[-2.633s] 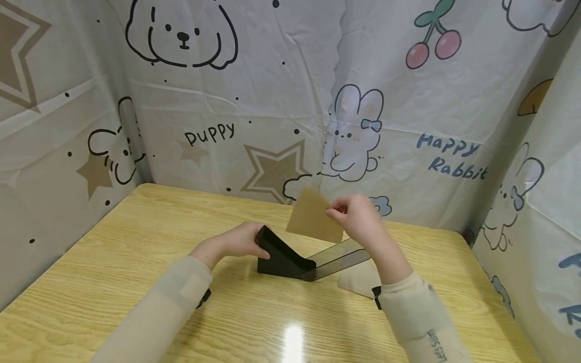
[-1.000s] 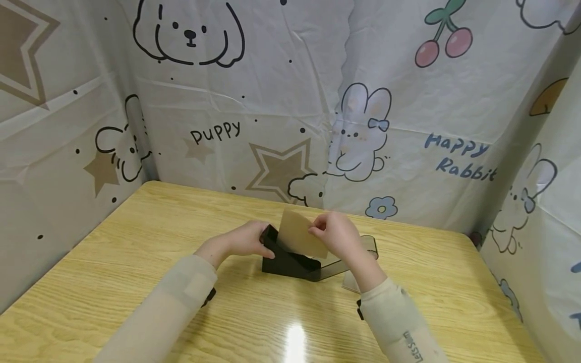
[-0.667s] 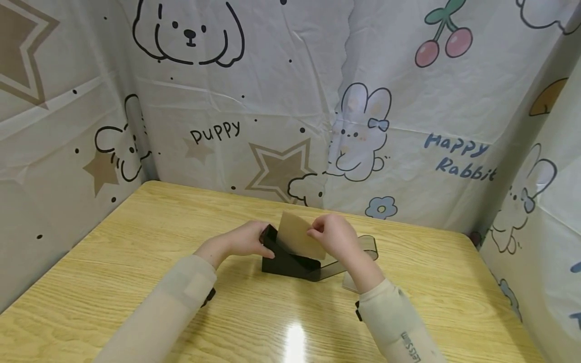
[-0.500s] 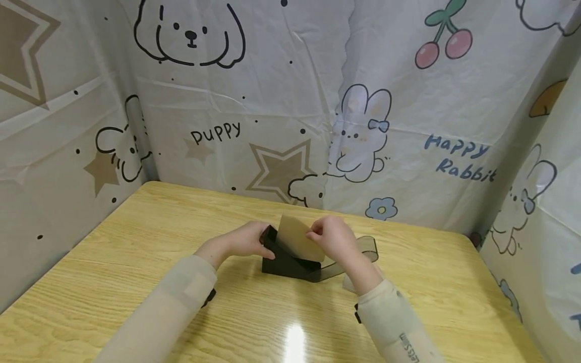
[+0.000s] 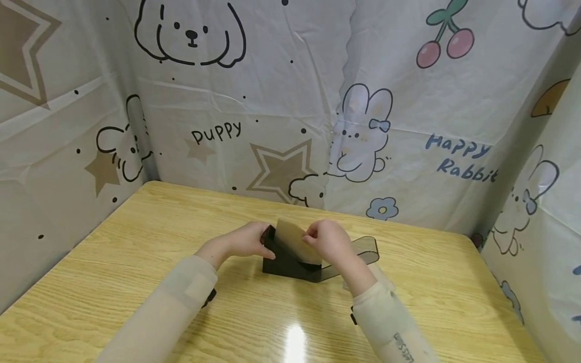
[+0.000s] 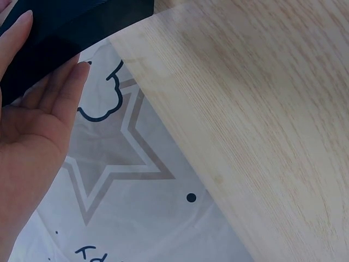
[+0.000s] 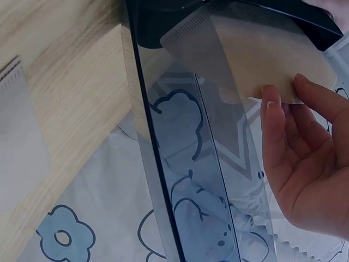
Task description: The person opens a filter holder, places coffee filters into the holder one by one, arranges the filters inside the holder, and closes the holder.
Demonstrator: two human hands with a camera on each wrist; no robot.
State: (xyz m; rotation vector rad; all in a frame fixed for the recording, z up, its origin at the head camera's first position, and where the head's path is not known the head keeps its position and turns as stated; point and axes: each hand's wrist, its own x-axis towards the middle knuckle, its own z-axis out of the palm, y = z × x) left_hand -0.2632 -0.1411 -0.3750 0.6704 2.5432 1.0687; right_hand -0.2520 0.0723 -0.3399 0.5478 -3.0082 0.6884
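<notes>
A brown paper coffee filter (image 5: 294, 244) stands partly inside a black wedge-shaped holder (image 5: 285, 263). My right hand (image 5: 330, 242) pinches its upper edge between thumb and fingers. In the right wrist view, the filter (image 7: 262, 60) shows a crimped seam and rounded edge behind the clear lid. The holder's smoky transparent lid (image 5: 365, 246) is swung open to the right. My left hand (image 5: 247, 239) grips the holder's tall back end, thumb on the near side; in the left wrist view, fingers lie under the black holder (image 6: 82, 24).
A small stack of pale filters (image 5: 383, 278) lies on the wooden table (image 5: 245, 317), right of the holder and partly behind my right forearm. A patterned curtain (image 5: 272, 91) hangs along the table's back and sides.
My right hand has brought the filter left and down, from above the lid into the holder, and it sinks lower over the last second. The left hand keeps its grip on the holder.
</notes>
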